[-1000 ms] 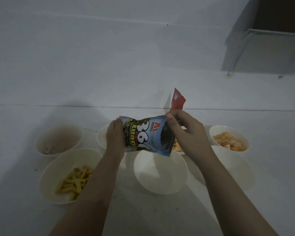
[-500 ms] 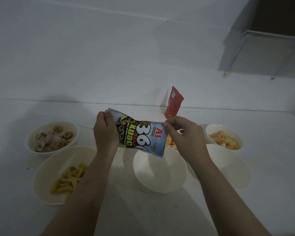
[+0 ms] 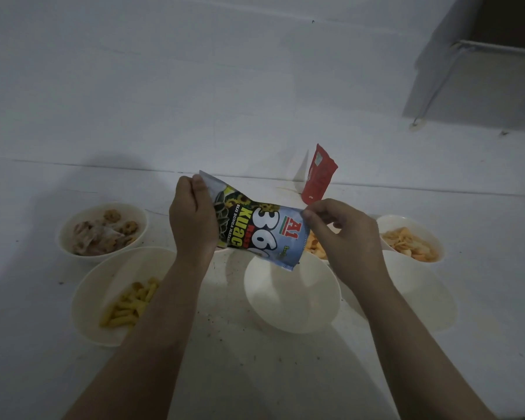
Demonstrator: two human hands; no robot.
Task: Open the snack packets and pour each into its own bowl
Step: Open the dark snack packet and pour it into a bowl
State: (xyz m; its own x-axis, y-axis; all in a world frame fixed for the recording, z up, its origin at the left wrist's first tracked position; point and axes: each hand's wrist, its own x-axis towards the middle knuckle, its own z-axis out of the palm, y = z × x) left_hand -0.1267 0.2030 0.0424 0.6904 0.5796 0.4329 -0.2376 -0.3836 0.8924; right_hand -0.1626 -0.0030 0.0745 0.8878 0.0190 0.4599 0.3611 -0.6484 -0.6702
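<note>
A blue and yellow snack packet (image 3: 261, 234) hangs sideways in the air over an empty white bowl (image 3: 291, 298). My left hand (image 3: 193, 219) grips its upper left end. My right hand (image 3: 343, 234) pinches its right end between thumb and fingers. Whether the packet is torn open I cannot tell. A red packet (image 3: 319, 174) stands upright at the back, by the wall.
A bowl of yellow sticks (image 3: 103, 286) sits front left, a bowl of brownish rings (image 3: 100, 231) behind it. Right of my hands are an empty bowl (image 3: 422, 292) and a bowl of orange chips (image 3: 409, 241); another bowl of orange snacks (image 3: 315, 247) shows behind the packet.
The packet's left end has risen and the packet has stretched out between my hands. My head has tilted, so the bowls sit lower in view.
</note>
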